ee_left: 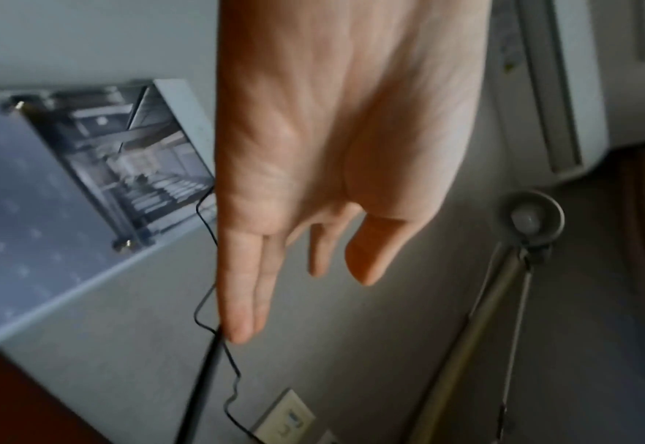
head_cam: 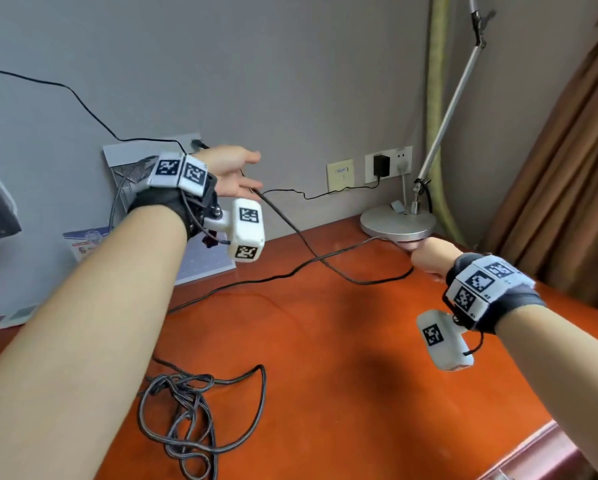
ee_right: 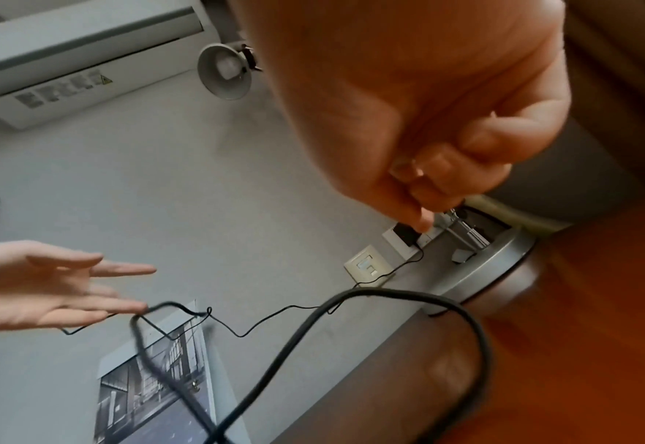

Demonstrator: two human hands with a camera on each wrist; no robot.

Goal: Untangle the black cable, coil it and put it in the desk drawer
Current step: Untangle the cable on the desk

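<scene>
Left hand (head_cam: 233, 174) splayed under black cable (head_cam: 290, 223); right hand (head_cam: 432, 259) clenching it beside lamp base (head_cam: 397, 221).

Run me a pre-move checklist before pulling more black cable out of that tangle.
1. Right hand grips the black cable: ok, fingers curled in the right wrist view.
2. Left hand holds the cable: not ok, fingers straight, cable only at the fingertips.
3. Tangle undone: not ok, knotted on the desk.
4. Clear of the thin charger wire: cannot tell.
5. Drawer open: cannot tell.
</scene>
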